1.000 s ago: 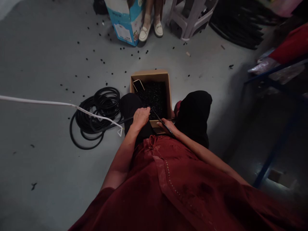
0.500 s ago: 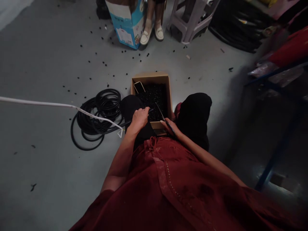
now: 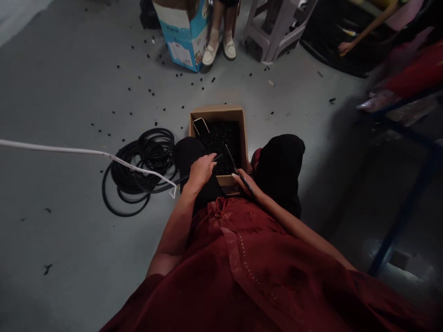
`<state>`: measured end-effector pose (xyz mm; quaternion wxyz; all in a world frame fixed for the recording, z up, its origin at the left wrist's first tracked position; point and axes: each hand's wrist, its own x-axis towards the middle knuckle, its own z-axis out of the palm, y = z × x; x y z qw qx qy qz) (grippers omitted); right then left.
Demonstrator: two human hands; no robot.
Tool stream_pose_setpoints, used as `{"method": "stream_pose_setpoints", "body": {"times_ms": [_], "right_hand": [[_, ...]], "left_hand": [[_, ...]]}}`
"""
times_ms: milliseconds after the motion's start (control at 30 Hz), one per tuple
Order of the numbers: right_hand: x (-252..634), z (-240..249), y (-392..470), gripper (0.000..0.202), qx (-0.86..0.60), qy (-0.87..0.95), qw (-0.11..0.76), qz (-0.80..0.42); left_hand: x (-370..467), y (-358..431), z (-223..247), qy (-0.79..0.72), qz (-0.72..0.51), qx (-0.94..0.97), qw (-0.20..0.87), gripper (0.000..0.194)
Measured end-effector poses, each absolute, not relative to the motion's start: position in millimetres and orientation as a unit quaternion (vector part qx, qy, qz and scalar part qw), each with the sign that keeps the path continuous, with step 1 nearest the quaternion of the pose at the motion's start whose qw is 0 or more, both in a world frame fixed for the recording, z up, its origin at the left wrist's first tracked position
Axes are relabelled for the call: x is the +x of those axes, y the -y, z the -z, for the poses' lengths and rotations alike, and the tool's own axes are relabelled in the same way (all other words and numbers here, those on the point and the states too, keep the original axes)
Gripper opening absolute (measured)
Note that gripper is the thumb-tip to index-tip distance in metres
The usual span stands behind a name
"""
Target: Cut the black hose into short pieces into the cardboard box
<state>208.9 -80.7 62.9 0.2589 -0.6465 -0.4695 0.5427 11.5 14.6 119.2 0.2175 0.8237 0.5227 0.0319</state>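
Observation:
My left hand (image 3: 201, 171) is closed around black rubber tubing, whose cut end (image 3: 218, 157) pokes out past the fingers over the box. From that hand the tubing runs left to a loose coil (image 3: 156, 137) on the floor. Scissors (image 3: 231, 157) are gripped in my right hand (image 3: 248, 181), blades pointing up and away, a little right of the tube end and apart from it. Below both hands stands an open cardboard box (image 3: 245, 145) between my legs, holding many small black pieces (image 3: 226, 133). A phone-like dark rectangle (image 3: 200, 126) leans in its far left corner.
A white cord (image 3: 69, 148) crosses in from the left. Small black bits are scattered over the grey floor (image 3: 86, 83). Ahead are a blue and white carton (image 3: 178, 39), a person's shoes (image 3: 210, 54) and a plastic stool (image 3: 272, 44). Another person's hand (image 3: 345, 48) reaches in at upper right.
The tube end sticks out slightly further from my left hand, and the scissors have shifted a little. Another person's arm has come into view at upper right.

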Motion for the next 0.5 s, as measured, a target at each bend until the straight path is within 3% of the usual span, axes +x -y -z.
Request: {"method": "stream_pose_setpoints", "body": {"times_ms": [233,500], "right_hand": [[213,-65,83,0.047,-0.638,0.5,0.228,-0.54],[209,-77,83,0.05,-0.643,0.533,0.169,-0.523]], "left_hand": [[10,-22,-114,-0.541,-0.074,0.797,0.258,0.029],[7,-18,-105,-0.525,-0.051,0.817,0.232,0.03]]}}
